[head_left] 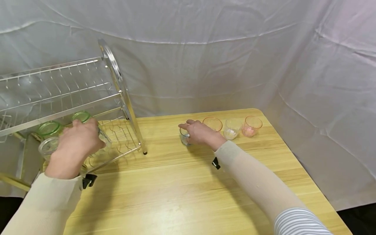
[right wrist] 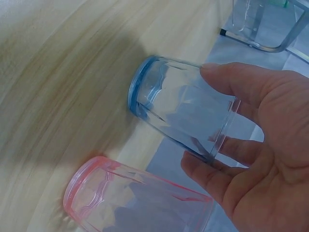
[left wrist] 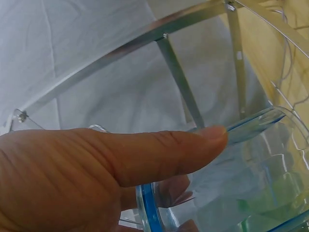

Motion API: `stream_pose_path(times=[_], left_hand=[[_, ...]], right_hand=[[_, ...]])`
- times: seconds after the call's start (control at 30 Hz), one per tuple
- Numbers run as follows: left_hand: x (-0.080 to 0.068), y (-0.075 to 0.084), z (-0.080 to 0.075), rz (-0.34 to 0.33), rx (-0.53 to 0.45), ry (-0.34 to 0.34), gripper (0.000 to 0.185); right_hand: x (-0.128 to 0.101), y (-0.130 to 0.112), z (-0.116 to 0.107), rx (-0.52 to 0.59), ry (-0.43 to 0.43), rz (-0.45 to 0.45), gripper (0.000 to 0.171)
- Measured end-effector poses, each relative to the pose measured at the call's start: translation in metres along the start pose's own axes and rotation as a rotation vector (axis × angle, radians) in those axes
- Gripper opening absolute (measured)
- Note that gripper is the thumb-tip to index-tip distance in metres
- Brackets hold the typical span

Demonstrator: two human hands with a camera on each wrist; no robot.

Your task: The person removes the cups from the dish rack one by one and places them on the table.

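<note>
My left hand [head_left: 79, 142] is inside the lower tier of the metal dish rack [head_left: 129, 107]. In the left wrist view its thumb lies along a clear blue-tinted glass [left wrist: 231, 164], and fingers bend behind a blue-edged part. My right hand [head_left: 202, 133] grips a clear glass with a thick blue base [right wrist: 169, 96] by its upper part, thumb on one side and fingers on the other. This glass stands upright on the wooden table [head_left: 176, 182]. Beside it is a pink-tinted glass [right wrist: 140, 198].
Green-rimmed glasses [head_left: 50, 128] and a clear glass [head_left: 48, 147] are in the rack around my left hand. Right of my right hand, a clear glass [head_left: 232, 129] and a pink-rimmed glass [head_left: 251, 126] stand near the table's back edge. A grey curtain [head_left: 188, 71] hangs behind.
</note>
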State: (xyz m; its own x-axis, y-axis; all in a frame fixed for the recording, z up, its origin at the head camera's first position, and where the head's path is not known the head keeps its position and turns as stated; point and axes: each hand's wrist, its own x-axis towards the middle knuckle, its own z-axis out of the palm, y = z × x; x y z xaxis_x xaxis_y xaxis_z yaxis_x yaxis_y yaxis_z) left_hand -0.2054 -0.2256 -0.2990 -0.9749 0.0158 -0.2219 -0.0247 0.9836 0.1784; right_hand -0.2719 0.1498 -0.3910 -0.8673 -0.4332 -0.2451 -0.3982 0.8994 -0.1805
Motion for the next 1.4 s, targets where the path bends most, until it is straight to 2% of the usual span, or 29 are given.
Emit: stream_pose_path(times=[0.33,0.63,0.9,1.2,1.4], left_hand=[[-0.016,0.008,-0.006,0.06,0.019,-0.005,0.068],[-0.027,0.014,-0.006,0.104,0.051,-0.014,0.081],[-0.04,0.021,-0.002,0.14,0.007,0.015,0.083],[-0.051,0.032,0.005,0.154,-0.067,-0.028,0.094],[-0.053,0.038,0.02,0.204,-0.17,-0.017,0.085]], right_hand=[[-0.001,0.0,0.001,-0.032,0.019,-0.007,0.075],[-0.003,-0.001,0.003,-0.076,0.079,-0.019,0.078],[-0.015,-0.005,0.003,-0.11,0.199,-0.086,0.07],[-0.033,-0.013,0.009,-0.097,0.368,-0.171,0.057],[-0.046,-0.018,0.02,-0.069,0.467,-0.231,0.054]])
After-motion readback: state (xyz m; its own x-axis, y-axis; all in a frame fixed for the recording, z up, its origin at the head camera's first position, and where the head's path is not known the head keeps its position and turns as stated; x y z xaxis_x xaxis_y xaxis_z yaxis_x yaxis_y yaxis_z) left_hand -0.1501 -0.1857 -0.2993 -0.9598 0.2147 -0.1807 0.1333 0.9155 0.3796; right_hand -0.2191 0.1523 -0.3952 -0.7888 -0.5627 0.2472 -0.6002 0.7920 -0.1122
